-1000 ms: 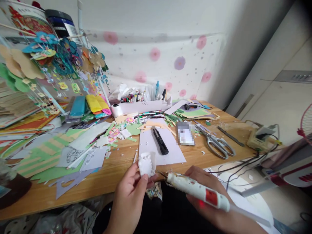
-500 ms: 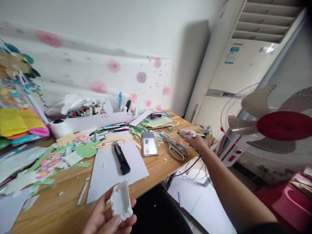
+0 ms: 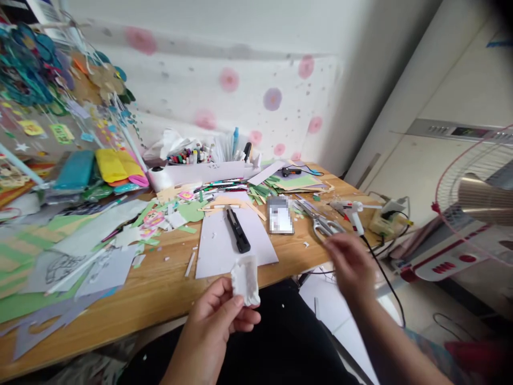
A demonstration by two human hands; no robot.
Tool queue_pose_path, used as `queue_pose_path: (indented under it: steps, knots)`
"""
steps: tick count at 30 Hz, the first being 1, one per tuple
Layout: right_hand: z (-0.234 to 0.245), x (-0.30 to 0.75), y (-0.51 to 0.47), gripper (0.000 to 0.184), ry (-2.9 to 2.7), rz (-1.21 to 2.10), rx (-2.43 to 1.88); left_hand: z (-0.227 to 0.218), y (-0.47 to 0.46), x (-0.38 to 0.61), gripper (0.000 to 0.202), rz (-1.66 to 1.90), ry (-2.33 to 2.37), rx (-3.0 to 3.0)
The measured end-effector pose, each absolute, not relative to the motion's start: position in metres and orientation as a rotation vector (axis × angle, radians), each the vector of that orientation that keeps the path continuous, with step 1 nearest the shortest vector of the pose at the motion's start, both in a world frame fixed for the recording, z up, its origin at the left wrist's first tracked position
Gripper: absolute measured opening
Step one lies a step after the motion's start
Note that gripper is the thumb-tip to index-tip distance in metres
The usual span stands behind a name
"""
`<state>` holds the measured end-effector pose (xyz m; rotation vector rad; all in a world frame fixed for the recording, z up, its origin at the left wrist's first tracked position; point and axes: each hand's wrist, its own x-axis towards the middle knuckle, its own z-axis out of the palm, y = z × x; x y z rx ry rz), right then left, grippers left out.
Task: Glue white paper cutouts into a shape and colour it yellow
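My left hand point(image 3: 218, 315) pinches a small white paper piece point(image 3: 246, 279) just below the front edge of the wooden table point(image 3: 160, 289). My right hand point(image 3: 349, 263) is blurred by motion at the table's right front corner, with nothing visible in it; its fingers cannot be made out. The white glue gun point(image 3: 352, 211) stands on the table's right end, beyond that hand, its black cord trailing down. Grey scissors point(image 3: 320, 222) lie just left of the glue gun. A black utility knife point(image 3: 238, 230) rests on a white sheet point(image 3: 232, 243) above my left hand.
Paper scraps and green and grey cut-outs point(image 3: 72, 251) cover the table's left half. A white tray of pens point(image 3: 204, 166) stands at the back. Hanging paper decorations point(image 3: 52, 91) fill the upper left. A fan point(image 3: 476, 203) and a tall white air conditioner point(image 3: 441, 107) stand at right.
My right hand has let go of the glue gun, which now stands on the table's right end, and has drawn back toward me. My left hand still holds the white paper piece.
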<state>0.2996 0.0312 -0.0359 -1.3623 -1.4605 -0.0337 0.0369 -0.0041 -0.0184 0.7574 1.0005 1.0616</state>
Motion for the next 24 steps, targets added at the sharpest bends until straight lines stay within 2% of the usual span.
queue_pose_path:
  steps: [3, 4, 6, 8, 15, 24]
  knots:
    - [-0.038, 0.238, 0.011, 0.016, -1.748, 0.23, -1.107, -0.016, -0.008, 0.035, 0.021, 1.025, 1.016, 0.829]
    - [-0.036, 0.224, 0.008, 0.01, -1.774, 0.446, -0.937, -0.016, -0.009, 0.034, 0.021, 1.028, 1.032, 0.85]
    - [-0.031, 0.204, 0.005, 0.012, -1.737, 0.677, -0.759, -0.016, -0.012, 0.029, 0.022, 1.044, 1.061, 0.884]
    - [-0.027, 0.196, 0.006, 0.015, -1.702, 0.774, -0.706, -0.017, -0.013, 0.025, 0.021, 1.06, 1.076, 0.903]
    - [-0.026, 0.187, 0.008, 0.016, -1.71, 0.775, -0.731, -0.019, -0.012, 0.019, 0.02, 1.074, 1.093, 0.943]
    - [-0.024, 0.184, 0.008, 0.019, -1.83, 0.543, -0.704, -0.014, -0.016, 0.021, 0.024, 1.106, 1.194, 1.097]
